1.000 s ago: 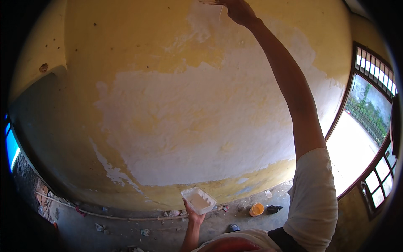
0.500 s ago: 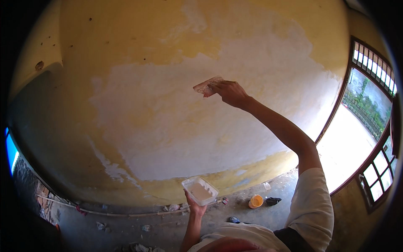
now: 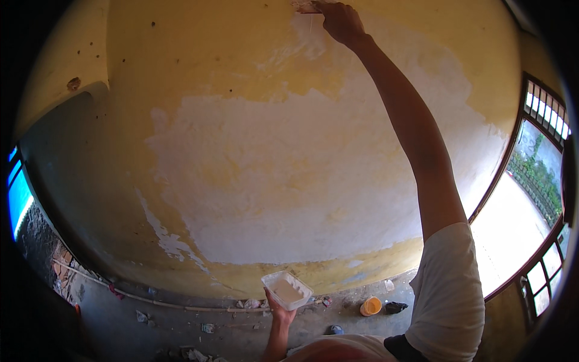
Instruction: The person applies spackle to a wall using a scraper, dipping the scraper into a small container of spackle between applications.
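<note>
Right hand (image 3: 345, 23) is gripping a flat, thin, pale-brown smeared spreader (image 3: 306, 7) at the top edge of view. Fingers are closing over its near edge, probably leaving the far edge free to lie along the wall. Contact with the yellow painted wall (image 3: 199, 60) — can't tell.

Left hand (image 3: 281, 314) is cupping a clear-white rectangular plastic tub (image 3: 303, 299) from below and the left side, fingers part-open around it, low in front of the body. The tub is tilting a bit but its mouth is facing up, likely keeping the pale paste (image 3: 286, 289) inside and within the other hand's reach.

A broad whitish patch (image 3: 289, 181) is covering the middle of the wall. A small yellow-orange round bucket (image 3: 371, 306) is standing on the grey floor (image 3: 241, 338) — near the wall's foot, presumably clear of the feet.
</note>
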A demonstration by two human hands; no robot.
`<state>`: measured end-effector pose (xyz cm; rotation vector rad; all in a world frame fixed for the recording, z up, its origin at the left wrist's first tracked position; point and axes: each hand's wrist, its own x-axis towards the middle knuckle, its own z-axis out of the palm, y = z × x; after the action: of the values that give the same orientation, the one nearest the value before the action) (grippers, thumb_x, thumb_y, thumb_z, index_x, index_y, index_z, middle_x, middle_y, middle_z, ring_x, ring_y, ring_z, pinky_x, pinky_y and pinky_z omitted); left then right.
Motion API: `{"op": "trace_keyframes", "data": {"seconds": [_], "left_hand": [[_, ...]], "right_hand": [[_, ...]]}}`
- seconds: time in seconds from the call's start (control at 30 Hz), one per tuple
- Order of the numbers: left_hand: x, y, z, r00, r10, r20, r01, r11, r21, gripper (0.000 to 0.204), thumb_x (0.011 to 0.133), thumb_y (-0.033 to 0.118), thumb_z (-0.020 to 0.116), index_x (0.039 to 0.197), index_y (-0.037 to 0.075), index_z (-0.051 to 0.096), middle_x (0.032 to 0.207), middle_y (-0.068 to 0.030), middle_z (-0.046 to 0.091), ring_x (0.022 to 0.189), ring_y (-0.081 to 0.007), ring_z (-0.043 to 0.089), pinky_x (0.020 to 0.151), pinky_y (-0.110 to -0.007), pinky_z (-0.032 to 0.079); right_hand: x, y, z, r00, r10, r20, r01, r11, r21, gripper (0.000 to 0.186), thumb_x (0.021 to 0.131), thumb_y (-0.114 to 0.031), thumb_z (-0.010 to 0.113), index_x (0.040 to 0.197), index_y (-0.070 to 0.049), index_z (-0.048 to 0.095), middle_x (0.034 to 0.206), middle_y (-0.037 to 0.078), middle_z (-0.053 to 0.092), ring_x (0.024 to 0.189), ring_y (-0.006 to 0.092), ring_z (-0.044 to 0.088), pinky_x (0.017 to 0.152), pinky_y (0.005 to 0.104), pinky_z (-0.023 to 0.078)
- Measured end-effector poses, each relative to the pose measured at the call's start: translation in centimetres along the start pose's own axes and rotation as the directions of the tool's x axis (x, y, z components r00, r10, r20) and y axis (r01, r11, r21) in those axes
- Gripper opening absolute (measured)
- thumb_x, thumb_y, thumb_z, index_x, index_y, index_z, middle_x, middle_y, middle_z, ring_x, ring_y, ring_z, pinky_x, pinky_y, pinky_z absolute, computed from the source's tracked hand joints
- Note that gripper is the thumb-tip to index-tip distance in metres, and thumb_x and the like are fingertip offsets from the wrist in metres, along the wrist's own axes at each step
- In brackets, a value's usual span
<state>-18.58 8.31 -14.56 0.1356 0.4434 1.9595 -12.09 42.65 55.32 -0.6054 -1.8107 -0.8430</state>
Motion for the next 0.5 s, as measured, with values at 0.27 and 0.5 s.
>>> {"op": "trace_keyframes", "data": {"seconds": [0.27,0.5], "left_hand": [[0.3,0.4,0.2,0.998,-0.068,0.007,0.068,0.998,0.001,0.074,0.095,0.073,0.045,0.144,0.017,0.049,0.136,-0.0041,0.058,0.127,-0.0284,0.055,0.108,-0.053,0.043],[-0.7,1.5,1.6,0.998,-0.063,0.012,0.062,0.996,0.062,0.074,0.095,0.072,0.045,0.145,0.017,0.048,0.138,-0.0035,0.057,0.128,-0.0269,0.054,0.110,-0.051,0.042]], "right_hand": [[-20.6,-5.9,5.8,0.974,-0.225,0.004,0.218,0.945,0.242,0.057,0.075,0.008,0.058,0.130,-0.006,0.062,0.128,0.014,0.066,0.107,0.0324,0.068,0.085,0.0435,0.059],[-30.2,-9.4,4.7,0.937,-0.308,0.166,0.255,0.926,0.278,0.054,0.074,0.006,0.061,0.127,-0.001,0.062,0.129,0.017,0.066,0.118,0.0299,0.064,0.099,0.0404,0.055]]}}
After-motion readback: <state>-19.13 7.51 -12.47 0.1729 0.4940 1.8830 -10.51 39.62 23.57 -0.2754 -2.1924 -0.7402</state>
